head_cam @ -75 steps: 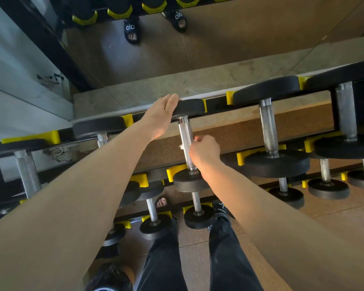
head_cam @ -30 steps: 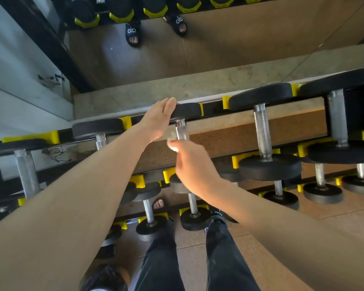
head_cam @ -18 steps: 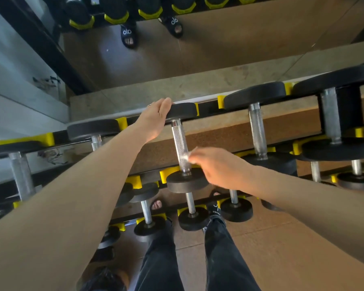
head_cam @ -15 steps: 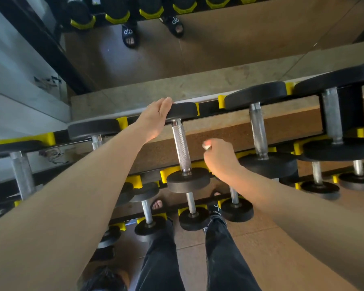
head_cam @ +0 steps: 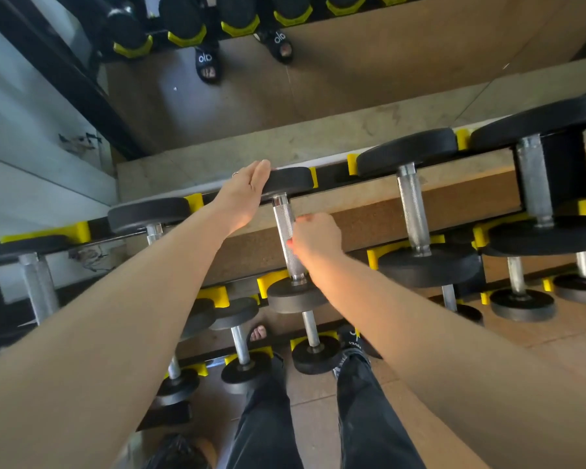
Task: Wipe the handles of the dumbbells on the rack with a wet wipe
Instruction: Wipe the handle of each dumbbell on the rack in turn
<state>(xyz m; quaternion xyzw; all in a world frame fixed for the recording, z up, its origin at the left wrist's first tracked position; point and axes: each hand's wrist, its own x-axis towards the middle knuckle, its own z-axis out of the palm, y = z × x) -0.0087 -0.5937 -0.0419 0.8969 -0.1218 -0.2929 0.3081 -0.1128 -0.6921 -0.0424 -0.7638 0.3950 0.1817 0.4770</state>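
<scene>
— While your left hand (head_cam: 242, 194) lies flat on the far black head of the dumbbell (head_cam: 286, 238), where is your right hand (head_cam: 317, 236)?

— Curled against the knurled handle (head_cam: 284, 220), mid-length; whether the wet wipe sits inside your fist, I cannot tell; that dumbbell rests across the rack's (head_cam: 332, 174) top tier.
</scene>
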